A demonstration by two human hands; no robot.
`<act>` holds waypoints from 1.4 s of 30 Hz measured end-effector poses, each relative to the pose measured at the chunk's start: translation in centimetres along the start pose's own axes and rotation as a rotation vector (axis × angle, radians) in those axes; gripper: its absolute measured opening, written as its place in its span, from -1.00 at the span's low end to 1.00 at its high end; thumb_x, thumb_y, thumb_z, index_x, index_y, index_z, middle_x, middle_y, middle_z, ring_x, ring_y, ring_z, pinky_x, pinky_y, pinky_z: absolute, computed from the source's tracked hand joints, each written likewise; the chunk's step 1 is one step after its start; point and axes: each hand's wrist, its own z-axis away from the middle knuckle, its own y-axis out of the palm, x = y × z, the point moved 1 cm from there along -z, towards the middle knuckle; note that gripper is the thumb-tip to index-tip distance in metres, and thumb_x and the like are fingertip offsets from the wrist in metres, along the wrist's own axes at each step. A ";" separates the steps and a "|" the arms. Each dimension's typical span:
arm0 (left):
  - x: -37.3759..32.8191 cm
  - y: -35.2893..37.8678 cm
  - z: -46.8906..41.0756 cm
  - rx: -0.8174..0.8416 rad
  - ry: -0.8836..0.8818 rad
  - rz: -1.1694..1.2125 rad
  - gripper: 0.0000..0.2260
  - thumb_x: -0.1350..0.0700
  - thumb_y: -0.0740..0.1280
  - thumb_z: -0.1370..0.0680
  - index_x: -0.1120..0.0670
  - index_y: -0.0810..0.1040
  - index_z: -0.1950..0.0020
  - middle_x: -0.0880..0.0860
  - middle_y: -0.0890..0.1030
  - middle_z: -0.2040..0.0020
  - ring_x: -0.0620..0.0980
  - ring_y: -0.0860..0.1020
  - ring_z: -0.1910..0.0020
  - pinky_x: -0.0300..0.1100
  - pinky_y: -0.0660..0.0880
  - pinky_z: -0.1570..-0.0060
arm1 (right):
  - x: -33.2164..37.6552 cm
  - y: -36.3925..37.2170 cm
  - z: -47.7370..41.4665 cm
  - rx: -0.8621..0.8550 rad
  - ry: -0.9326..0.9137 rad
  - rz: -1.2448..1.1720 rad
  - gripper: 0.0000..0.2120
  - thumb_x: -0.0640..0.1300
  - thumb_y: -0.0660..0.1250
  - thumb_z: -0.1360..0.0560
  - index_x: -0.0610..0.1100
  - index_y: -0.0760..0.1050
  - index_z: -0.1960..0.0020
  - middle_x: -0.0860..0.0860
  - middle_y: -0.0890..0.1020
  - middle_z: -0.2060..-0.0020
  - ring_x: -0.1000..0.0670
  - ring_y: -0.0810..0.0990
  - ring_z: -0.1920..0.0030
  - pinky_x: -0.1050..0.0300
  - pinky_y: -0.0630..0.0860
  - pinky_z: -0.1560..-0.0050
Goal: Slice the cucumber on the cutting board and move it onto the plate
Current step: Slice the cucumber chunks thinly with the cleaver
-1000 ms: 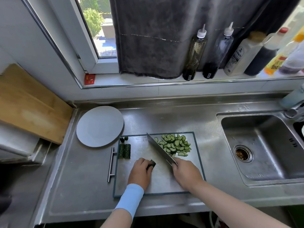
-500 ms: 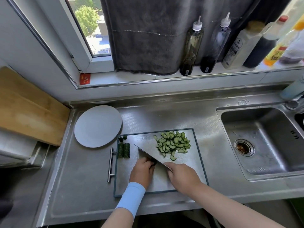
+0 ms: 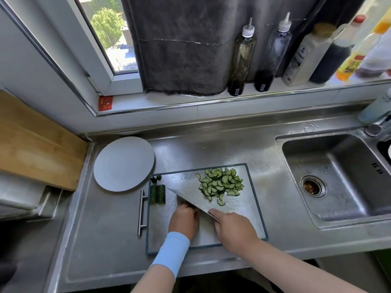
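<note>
Slicing: left hand (image 3: 183, 218) fingers curl on a barely seen cucumber stub (image 3: 197, 210), right hand (image 3: 232, 231) grips cleaver (image 3: 190, 200) beside them. Uncut cucumber pieces (image 3: 157, 194) on cutting board (image 3: 243, 216) lie left-forward, nearer left fingers, long axes front-back.

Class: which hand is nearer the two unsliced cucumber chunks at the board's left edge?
Left. The left hand lies just right of the chunks; the right hand is farther right, gripping the knife.

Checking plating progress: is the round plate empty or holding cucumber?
Empty. The plate shows a bare grey surface; the cucumber slices lie heaped on the cutting board.
</note>
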 end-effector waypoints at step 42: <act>1.0 1.0 0.1 -0.067 -0.022 0.121 -0.88 0.26 0.52 -0.32 0.05 0.69 0.27 0.01 0.62 0.21 0.04 0.59 0.29 -0.27 0.51 0.33 | 1.0 0.3 -1.5 0.039 0.029 -0.138 -0.64 -0.12 0.07 -0.61 0.11 0.43 -0.33 -0.03 0.65 0.10 -0.12 0.58 0.09 0.04 0.47 0.16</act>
